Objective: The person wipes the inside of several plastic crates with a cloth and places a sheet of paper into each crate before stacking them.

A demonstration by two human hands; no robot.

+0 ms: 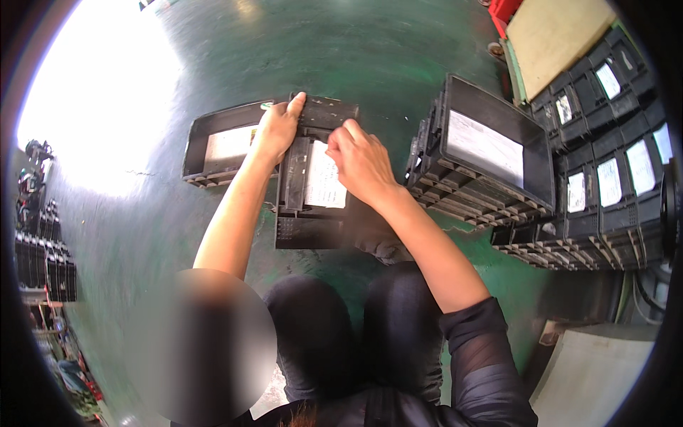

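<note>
A black plastic crate [307, 234] stands on its side or tilted in front of my knees, with a white printed sheet [321, 178] on its wall. My left hand [279, 129] grips the crate's upper left part, one finger stretched along the top edge. Close to the sheet's upper right corner is my right hand [361, 162], its fingers curled together; what they pinch, if anything, is hidden. Behind my left hand lies another black crate [196, 153] with a pale sheet inside.
To the right stands a stack of black crates [469, 186], a white sheet in the top one. Farther right are more labelled black crates [601, 213] below a pale yellow board [555, 39]. Crates [44, 263] also line the far left. The floor [370, 50] is green.
</note>
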